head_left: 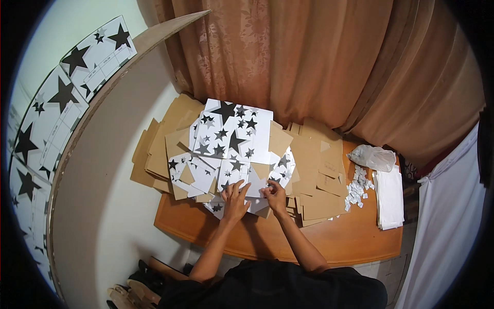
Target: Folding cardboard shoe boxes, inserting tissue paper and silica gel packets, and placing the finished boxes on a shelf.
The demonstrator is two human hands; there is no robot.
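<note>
Behind the work, brown curtains (319,62) in long folds; below them, an orange-brown wooden table (355,244). Along the top of a pale partition (118,170) at left, white star-printed boxes (76,61) in a row, with ruled label panels (105,67) bearing small black print in fields. On the brown cardboard sheets (319,201) at right, faint marks too small to read. In the middle of the table, white cardboard box blanks (254,134) with black and grey stars, overlapping, and crowded on both sides by brown cardboard. Left hand (235,202) on the nearest white pieces, fingers slightly spread; right hand (275,198) just beside, thumb and fingertips drawn close together, impossible to tell whether pinching anything. Farther right, a crumpled translucent plastic bag (374,157), a scatter of small white squares (356,193) near it, and a stack of flat white sheets (389,198) alongside. At far right, a hanging white cloth (445,206).
</note>
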